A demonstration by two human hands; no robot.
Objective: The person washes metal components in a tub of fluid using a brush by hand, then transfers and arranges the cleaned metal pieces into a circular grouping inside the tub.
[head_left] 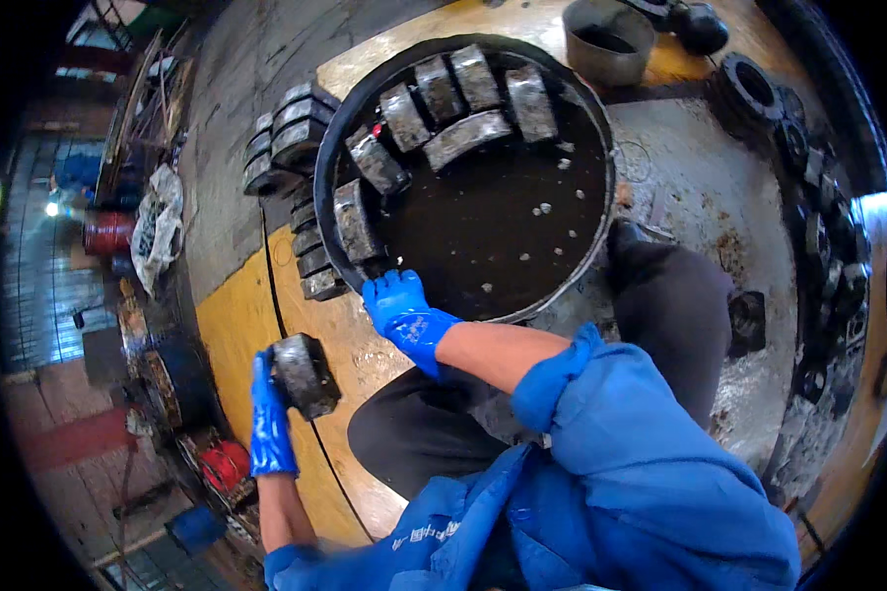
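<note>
My left hand [273,419], in a blue rubber glove, grips a thick curved metal block [306,374] by its left side, low over the yellow floor. My right hand [404,310], gloved the same way, is closed at the near-left rim of a large round tub [602,123]. Its fingers curl downward; whether they grip the rim or something small is hidden. Dark liquid fills the tub's bottom, with pale bits floating on it. Several similar blocks stand along its inner far and left wall, and one curved block [468,140] lies in front of them.
More blocks [304,128] are stacked outside the tub on its left. A metal pot [609,41] stands beyond it. Dark ring-shaped parts [749,84] and other greasy pieces line the right side. A white sack [158,227] and a red drum [108,232] lie far left. My knees flank the tub's near side.
</note>
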